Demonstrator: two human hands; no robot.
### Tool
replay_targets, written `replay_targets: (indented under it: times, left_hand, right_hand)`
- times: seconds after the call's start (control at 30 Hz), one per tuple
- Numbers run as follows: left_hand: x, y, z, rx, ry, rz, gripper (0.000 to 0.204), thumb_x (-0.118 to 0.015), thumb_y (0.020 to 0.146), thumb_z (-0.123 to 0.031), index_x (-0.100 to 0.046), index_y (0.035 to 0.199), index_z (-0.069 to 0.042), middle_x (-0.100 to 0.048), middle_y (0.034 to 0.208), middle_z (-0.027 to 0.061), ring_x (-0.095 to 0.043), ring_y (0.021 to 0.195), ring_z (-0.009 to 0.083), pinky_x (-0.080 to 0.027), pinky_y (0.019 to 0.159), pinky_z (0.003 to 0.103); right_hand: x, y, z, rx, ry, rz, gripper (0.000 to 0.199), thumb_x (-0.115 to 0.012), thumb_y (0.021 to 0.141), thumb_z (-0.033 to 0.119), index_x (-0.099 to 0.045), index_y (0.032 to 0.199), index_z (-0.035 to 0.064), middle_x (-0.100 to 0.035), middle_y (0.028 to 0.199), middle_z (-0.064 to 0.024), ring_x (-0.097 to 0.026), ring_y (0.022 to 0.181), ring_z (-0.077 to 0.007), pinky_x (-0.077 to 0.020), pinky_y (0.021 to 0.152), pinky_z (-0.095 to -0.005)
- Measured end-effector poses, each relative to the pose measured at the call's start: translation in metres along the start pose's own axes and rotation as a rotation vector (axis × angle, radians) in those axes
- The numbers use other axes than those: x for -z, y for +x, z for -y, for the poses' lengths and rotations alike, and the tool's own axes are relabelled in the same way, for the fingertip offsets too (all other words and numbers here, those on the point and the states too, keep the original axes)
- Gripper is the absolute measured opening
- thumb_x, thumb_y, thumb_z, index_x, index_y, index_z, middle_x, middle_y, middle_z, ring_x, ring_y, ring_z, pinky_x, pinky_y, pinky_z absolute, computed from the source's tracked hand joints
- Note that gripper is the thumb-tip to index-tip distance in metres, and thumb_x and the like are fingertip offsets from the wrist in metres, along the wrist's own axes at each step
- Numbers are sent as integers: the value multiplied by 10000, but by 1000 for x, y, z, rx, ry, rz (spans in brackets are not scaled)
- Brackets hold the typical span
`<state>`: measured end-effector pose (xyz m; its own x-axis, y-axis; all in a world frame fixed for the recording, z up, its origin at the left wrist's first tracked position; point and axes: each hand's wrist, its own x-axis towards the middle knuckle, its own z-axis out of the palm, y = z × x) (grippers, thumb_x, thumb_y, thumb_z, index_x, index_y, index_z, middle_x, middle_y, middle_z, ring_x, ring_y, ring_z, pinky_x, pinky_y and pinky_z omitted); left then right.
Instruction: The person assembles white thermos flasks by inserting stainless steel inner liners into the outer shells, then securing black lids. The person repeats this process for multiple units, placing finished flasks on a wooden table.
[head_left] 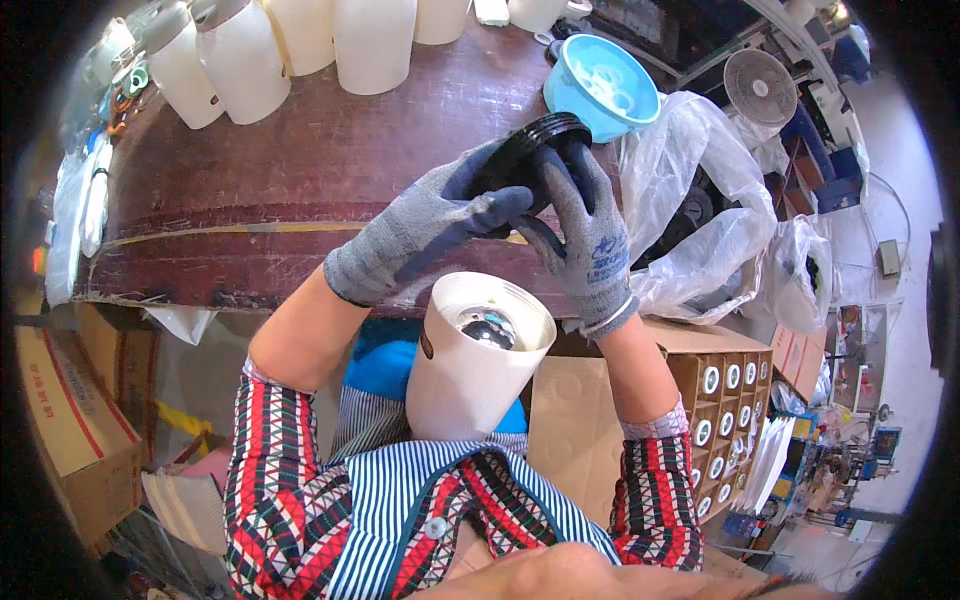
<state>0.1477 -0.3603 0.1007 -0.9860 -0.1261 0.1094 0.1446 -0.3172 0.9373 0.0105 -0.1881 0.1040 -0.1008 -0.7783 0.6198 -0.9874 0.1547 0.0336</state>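
A black round threaded cap or ring (542, 133) is held up over the table's near edge, between my two gloved hands. My left hand (430, 225), in a grey glove with a dark coated palm, grips its left side. On the other side, the fingers of my right hand (592, 235) are curled against the part. The far side of the part is hidden. Below my hands, a white cylindrical housing (465, 385) stands slightly tilted in my lap, its open end up. Inside that opening sits a shiny silver rounded piece (488, 328).
Several white housings (375, 45) line the far side of the dark red table (240, 170). A light blue bowl (600, 85) holds pale rings. Right of it lies a clear plastic bag (690, 230) with black parts. A divided carton (715, 410) and other cardboard boxes (85, 420) flank me.
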Motion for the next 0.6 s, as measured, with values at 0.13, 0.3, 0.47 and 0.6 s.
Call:
replay_targets:
  times: [0.13,0.3,0.47,0.6]
  left_hand:
    - [-9,6,28,-339,543,-177,715,-780,908,-159,-456,1534,-41,-536,1505,132,-520,1369,251,-419,1162,377]
    - [48,-8,17,-180,610,108,784,-767,772,-7,-511,1510,-79,-471,1563,184,-479,1434,330,-387,1197,426]
    - [26,-16,8,-33,581,534,729,-854,724,-192,-613,1399,-61,-572,1428,178,-542,1343,347,-437,1137,438]
    - [19,-29,33,-221,518,377,603,-849,812,-258,-621,1333,-56,-532,1465,176,-518,1353,341,-399,1166,430]
  right_hand:
    - [-19,1,16,-710,869,50,631,-752,921,191,-487,1465,15,-646,1329,-200,-678,1129,-319,-556,948,-416]
    - [6,-35,-20,-1107,1455,381,549,-587,1057,290,-424,1516,38,-634,1364,-187,-675,1151,-265,-567,905,-387]
    - [28,-70,7,-776,1174,278,727,-754,925,327,-468,1526,33,-398,1613,-154,-439,1454,-273,-395,1171,-402]
    - [12,-68,22,-564,1333,408,823,-794,861,409,-480,1530,48,-360,1640,-179,-362,1510,-329,-319,1218,-451]
